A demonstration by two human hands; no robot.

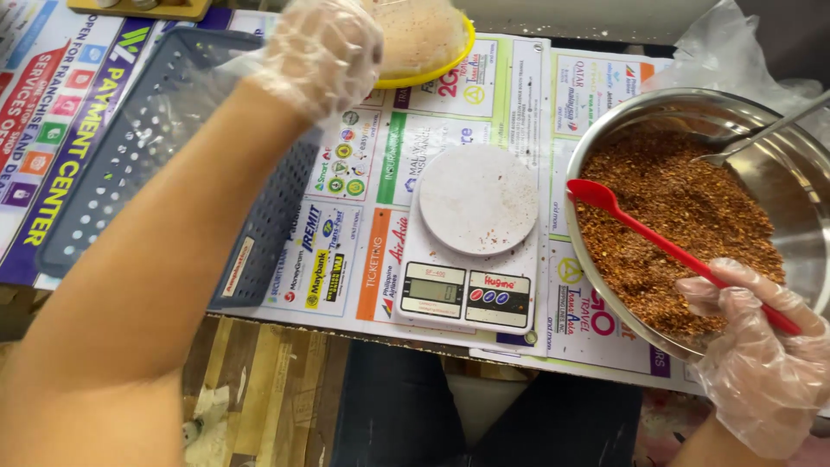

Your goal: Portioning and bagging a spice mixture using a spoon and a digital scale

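Two gloved hands are at work over a tabletop (259, 380) covered with printed advertising sheets (363, 173). The left hand (324, 52), in a thin clear plastic glove, reaches forward to the far edge of the view, where it rests against a yellow-rimmed container (432, 60) packed with a pale, speckled filling. Its fingers are curled loosely toward the container; whether they grip the rim cannot be told, since the container is partly cut off by the frame. The right hand (761, 355), likewise gloved, sits at the near right corner. Its fingers are closed around the handle of a red plastic spoon (657, 242), whose bowl lies at the left inner edge of a large steel mixing bowl (605, 138). That bowl holds a coarse reddish-brown spice mix (683, 216). A metal spoon (761, 134) also rests in the mix, its handle leaning over the far right rim. Between the two hands stands a white digital kitchen scale (475, 242) with a round platform, bare except for a few stray specks. A dark blue perforated plastic tray (147, 130) lies to the left, partly beneath the left forearm. Crumpled clear plastic (735, 52) lies behind the steel bowl.
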